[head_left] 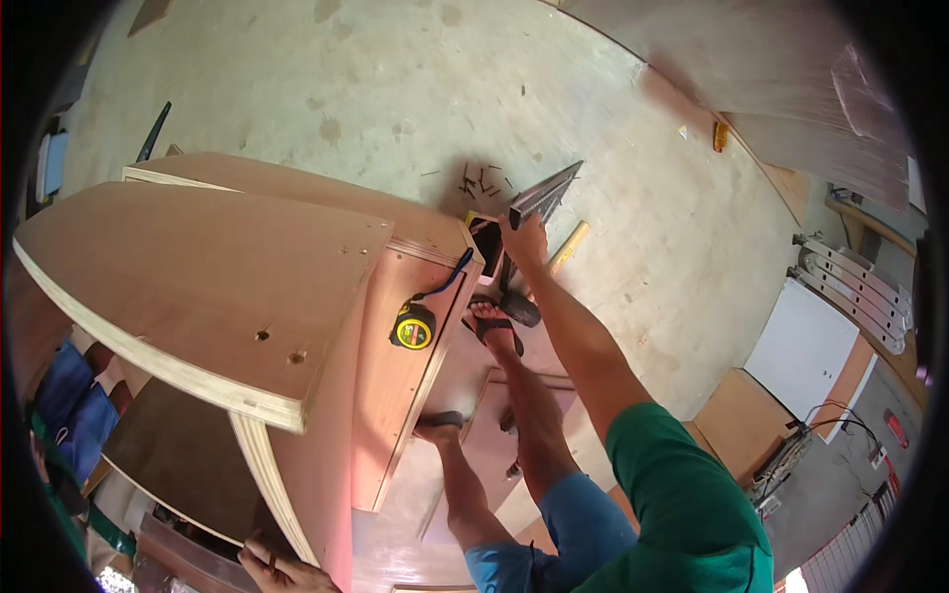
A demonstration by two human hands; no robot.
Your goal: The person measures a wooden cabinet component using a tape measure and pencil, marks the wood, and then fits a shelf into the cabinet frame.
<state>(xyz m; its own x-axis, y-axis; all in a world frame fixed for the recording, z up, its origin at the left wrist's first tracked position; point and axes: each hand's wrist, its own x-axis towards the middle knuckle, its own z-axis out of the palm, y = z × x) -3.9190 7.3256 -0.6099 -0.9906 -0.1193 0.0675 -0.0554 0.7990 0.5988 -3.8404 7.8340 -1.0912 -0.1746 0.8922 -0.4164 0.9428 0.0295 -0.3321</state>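
Note:
My right hand (524,237) grips a long metal square tool (549,188) above an open box (484,242) beside the plywood unit. A rubber mallet (519,306) with a wooden handle lies below that hand, and loose screws (482,180) are scattered on the floor beyond. At the bottom left, my left hand (282,570) has its fingers curled on the edge of a plywood panel (336,514). The curved plywood top (178,287) has a few holes, and a black-and-yellow tape measure (413,326) rests on the face of the lower section to its right.
Concrete floor (672,287) surrounds the unit. A folded aluminium ladder (850,292), white board (796,351), cardboard (736,415) and cables (830,415) stand at the right. A black saw (155,128) is behind the unit. Blue fabric (74,405) is at far left; more panels lie underfoot.

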